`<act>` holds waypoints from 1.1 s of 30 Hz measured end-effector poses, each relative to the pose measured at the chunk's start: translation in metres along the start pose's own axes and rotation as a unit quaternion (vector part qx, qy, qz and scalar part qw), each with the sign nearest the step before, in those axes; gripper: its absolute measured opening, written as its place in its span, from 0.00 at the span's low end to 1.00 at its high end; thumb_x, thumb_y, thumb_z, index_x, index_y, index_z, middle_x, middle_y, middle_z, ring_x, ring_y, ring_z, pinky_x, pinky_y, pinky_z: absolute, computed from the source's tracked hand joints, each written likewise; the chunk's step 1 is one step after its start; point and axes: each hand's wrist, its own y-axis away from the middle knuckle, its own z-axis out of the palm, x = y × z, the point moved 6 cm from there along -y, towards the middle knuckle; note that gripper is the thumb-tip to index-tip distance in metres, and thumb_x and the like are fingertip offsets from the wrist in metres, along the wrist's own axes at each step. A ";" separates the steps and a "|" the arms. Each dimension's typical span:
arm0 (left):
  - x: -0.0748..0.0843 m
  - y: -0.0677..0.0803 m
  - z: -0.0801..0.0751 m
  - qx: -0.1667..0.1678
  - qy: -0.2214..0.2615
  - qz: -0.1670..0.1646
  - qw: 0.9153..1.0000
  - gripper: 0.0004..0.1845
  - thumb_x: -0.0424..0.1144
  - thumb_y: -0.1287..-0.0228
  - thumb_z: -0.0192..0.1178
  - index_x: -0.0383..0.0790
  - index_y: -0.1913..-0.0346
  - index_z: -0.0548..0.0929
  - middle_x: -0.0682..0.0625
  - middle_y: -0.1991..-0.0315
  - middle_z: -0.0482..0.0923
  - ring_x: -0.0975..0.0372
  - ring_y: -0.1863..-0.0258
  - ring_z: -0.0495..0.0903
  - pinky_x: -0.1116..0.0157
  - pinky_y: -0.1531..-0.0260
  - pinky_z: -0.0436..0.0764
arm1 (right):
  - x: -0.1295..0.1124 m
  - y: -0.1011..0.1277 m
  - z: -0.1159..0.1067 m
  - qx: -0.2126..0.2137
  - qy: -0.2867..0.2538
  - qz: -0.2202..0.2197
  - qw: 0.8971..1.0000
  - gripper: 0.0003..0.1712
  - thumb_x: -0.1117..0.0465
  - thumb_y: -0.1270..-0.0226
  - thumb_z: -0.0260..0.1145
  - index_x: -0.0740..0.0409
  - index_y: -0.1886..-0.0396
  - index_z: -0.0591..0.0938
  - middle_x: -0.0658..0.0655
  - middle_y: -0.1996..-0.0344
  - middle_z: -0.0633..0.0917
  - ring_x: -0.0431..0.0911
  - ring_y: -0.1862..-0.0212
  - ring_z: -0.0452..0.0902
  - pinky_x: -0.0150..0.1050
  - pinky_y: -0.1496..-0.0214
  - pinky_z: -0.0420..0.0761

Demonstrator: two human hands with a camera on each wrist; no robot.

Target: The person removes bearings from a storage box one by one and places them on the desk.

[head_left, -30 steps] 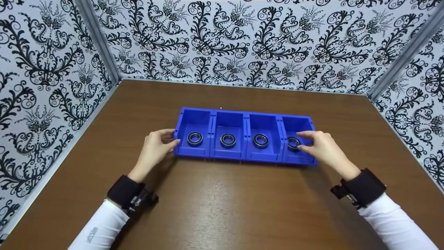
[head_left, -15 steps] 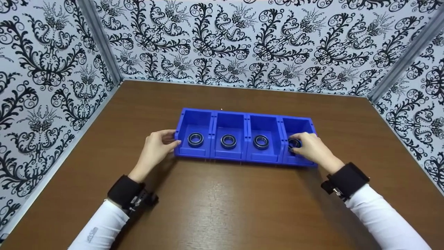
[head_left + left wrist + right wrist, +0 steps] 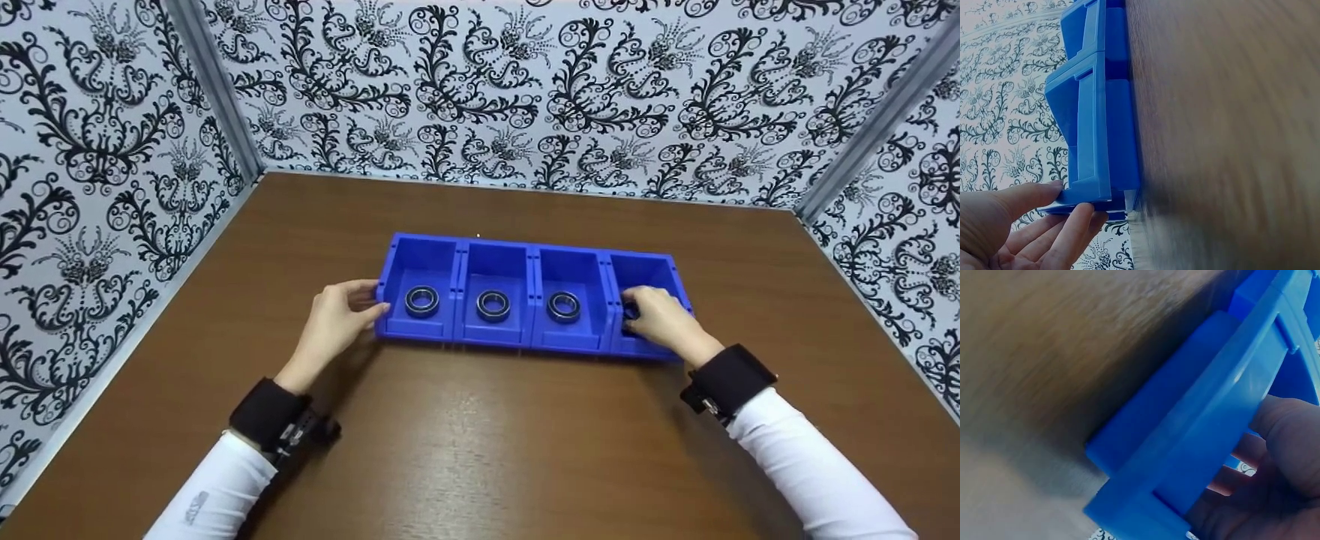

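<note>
A blue bin [image 3: 491, 339] with several compartments in a row stands on the brown table. My left hand [image 3: 337, 315] pinches its left end wall, thumb inside and fingers outside; the left wrist view shows the thumb [image 3: 1033, 197] at the wall's edge. Black-rimmed bearings lie flat in the other compartments: one in the leftmost [image 3: 421, 313], another bearing [image 3: 493, 316] beside it, and a third bearing [image 3: 563, 318] further right. Inside the rightmost compartment my right hand [image 3: 664, 319] grips a bearing [image 3: 629, 309], mostly hidden by the fingers. In the right wrist view the front wall hides that bearing.
The brown table [image 3: 465, 450] extends around the bin on every side. Patterned black-and-white panels [image 3: 480, 97] rise behind it and at both sides, with grey posts [image 3: 217, 90] at the corners. Black straps [image 3: 274, 414] wrap both wrists.
My right hand has moved left and down into the rightmost compartment, and its fingers have closed round the bearing there. My left hand keeps its hold on the bin's left wall.
</note>
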 end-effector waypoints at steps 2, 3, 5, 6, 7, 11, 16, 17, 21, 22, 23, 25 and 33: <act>0.001 0.000 0.000 -0.001 -0.001 0.001 1.000 0.23 0.33 0.34 0.68 0.27 0.38 0.81 0.31 0.46 0.86 0.44 0.48 0.88 0.64 0.58 0.90 | 0.001 -0.001 0.000 -0.009 0.001 0.007 1.000 0.16 0.71 0.43 0.69 0.72 0.54 0.83 0.74 0.55 0.86 0.70 0.49 0.82 0.66 0.50 0.81; 0.001 0.000 0.000 -0.001 -0.002 0.002 1.000 0.23 0.33 0.34 0.68 0.27 0.38 0.81 0.31 0.46 0.86 0.44 0.48 0.88 0.64 0.57 0.91 | 0.001 -0.002 0.001 -0.013 0.002 0.012 1.000 0.18 0.71 0.42 0.69 0.73 0.52 0.83 0.75 0.53 0.86 0.71 0.48 0.82 0.66 0.49 0.81; 0.002 0.000 0.000 -0.003 -0.002 0.004 1.000 0.24 0.33 0.34 0.68 0.27 0.38 0.81 0.31 0.46 0.86 0.44 0.48 0.88 0.63 0.56 0.91 | 0.001 -0.003 0.001 -0.022 0.003 0.019 1.000 0.20 0.70 0.41 0.69 0.74 0.49 0.82 0.76 0.52 0.86 0.71 0.47 0.82 0.66 0.49 0.82; 0.002 0.000 0.000 -0.003 -0.002 0.005 1.000 0.24 0.33 0.34 0.68 0.27 0.38 0.81 0.31 0.46 0.86 0.44 0.48 0.88 0.63 0.57 0.91 | 0.001 -0.004 0.000 -0.025 0.003 0.020 0.999 0.21 0.69 0.41 0.69 0.74 0.48 0.82 0.76 0.51 0.85 0.71 0.46 0.82 0.66 0.50 0.82; 0.003 -0.001 0.000 -0.003 -0.001 0.005 1.000 0.24 0.33 0.34 0.68 0.27 0.38 0.81 0.31 0.46 0.86 0.44 0.48 0.88 0.64 0.57 0.91 | 0.002 -0.004 0.000 -0.027 0.002 0.022 0.999 0.21 0.69 0.41 0.69 0.73 0.48 0.82 0.76 0.51 0.86 0.71 0.46 0.82 0.66 0.50 0.82; 0.002 -0.001 0.000 -0.002 0.002 0.004 1.000 0.24 0.33 0.35 0.69 0.28 0.38 0.81 0.31 0.47 0.86 0.44 0.48 0.89 0.67 0.60 0.90 | 0.001 -0.007 0.001 -0.033 0.000 0.016 0.999 0.18 0.66 0.41 0.71 0.70 0.51 0.84 0.74 0.53 0.87 0.69 0.47 0.83 0.66 0.49 0.82; 0.002 -0.002 0.000 -0.001 0.002 0.005 1.000 0.24 0.33 0.35 0.69 0.27 0.38 0.81 0.31 0.47 0.86 0.44 0.49 0.88 0.67 0.60 0.90 | 0.001 -0.007 0.001 -0.040 0.002 0.009 0.999 0.20 0.64 0.40 0.72 0.71 0.51 0.84 0.74 0.53 0.87 0.70 0.46 0.82 0.66 0.45 0.81; 0.002 -0.002 0.000 -0.001 0.002 0.004 1.000 0.24 0.33 0.35 0.69 0.27 0.38 0.81 0.31 0.47 0.86 0.44 0.49 0.88 0.66 0.59 0.90 | 0.001 -0.007 0.000 -0.041 0.002 0.008 0.999 0.20 0.64 0.40 0.73 0.71 0.51 0.84 0.74 0.53 0.87 0.70 0.46 0.82 0.66 0.45 0.81; 0.001 -0.001 0.001 0.000 0.003 0.002 1.000 0.24 0.33 0.35 0.69 0.28 0.38 0.81 0.31 0.46 0.86 0.44 0.48 0.88 0.66 0.58 0.90 | 0.001 -0.007 0.000 -0.044 0.003 0.009 0.999 0.21 0.64 0.39 0.72 0.72 0.49 0.84 0.75 0.52 0.86 0.70 0.45 0.82 0.66 0.45 0.81; 0.000 -0.001 0.001 -0.001 0.003 0.003 1.000 0.24 0.33 0.35 0.69 0.28 0.38 0.81 0.31 0.46 0.86 0.44 0.48 0.88 0.66 0.58 0.90 | 0.000 -0.007 0.000 -0.045 0.003 0.009 0.999 0.21 0.64 0.39 0.72 0.72 0.49 0.84 0.75 0.52 0.86 0.70 0.45 0.82 0.66 0.45 0.81; 0.000 -0.001 0.001 -0.001 0.005 0.002 1.000 0.24 0.33 0.35 0.69 0.28 0.38 0.81 0.31 0.46 0.86 0.44 0.48 0.88 0.66 0.58 0.90 | 0.000 -0.007 0.000 -0.046 0.003 0.010 0.999 0.21 0.64 0.39 0.72 0.72 0.48 0.84 0.75 0.52 0.86 0.71 0.45 0.81 0.66 0.45 0.81; -0.001 -0.001 0.001 -0.001 0.007 0.002 1.000 0.24 0.33 0.35 0.68 0.27 0.38 0.81 0.31 0.46 0.86 0.44 0.48 0.88 0.67 0.59 0.90 | 0.000 -0.008 0.001 -0.050 0.001 0.012 0.999 0.22 0.64 0.38 0.72 0.73 0.47 0.83 0.76 0.50 0.86 0.71 0.44 0.81 0.66 0.44 0.81; -0.002 0.000 0.001 0.001 0.009 0.004 1.000 0.24 0.32 0.35 0.69 0.27 0.38 0.81 0.31 0.46 0.86 0.44 0.47 0.88 0.68 0.59 0.90 | -0.001 -0.009 0.001 -0.051 -0.002 0.005 0.999 0.22 0.63 0.38 0.73 0.72 0.47 0.84 0.75 0.50 0.86 0.70 0.45 0.82 0.66 0.44 0.82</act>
